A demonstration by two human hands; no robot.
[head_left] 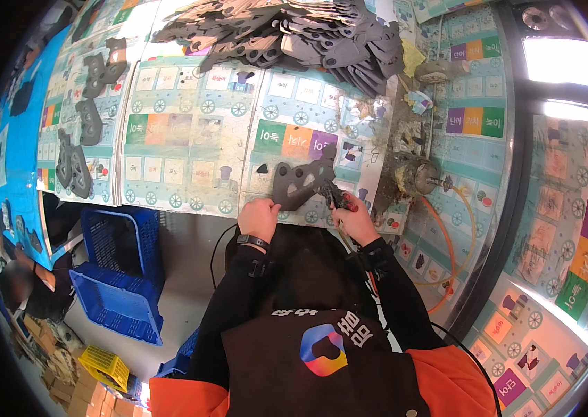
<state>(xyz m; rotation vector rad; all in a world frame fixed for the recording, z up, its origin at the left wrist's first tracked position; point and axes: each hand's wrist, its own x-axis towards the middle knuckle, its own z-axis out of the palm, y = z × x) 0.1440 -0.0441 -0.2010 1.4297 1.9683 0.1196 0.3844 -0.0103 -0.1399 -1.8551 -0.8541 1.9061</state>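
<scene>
Colourful printed mats cover our worktop (pixel 189 139), grimy with scraps toward 3 o'clock, where a metal pot (pixel 415 175) sits. At 12 o'clock from us, our left hand (pixel 259 219) pinches the near edge of a flat, dark grey cut-out (pixel 301 182) with holes, while our right hand (pixel 355 219) is clenched around red-handled pliers (pixel 337 198) biting its right edge. A heap (pixel 294 31) of like pieces waits far at 12, a few (pixel 82 125) lie at 10, so much looks left.
</scene>
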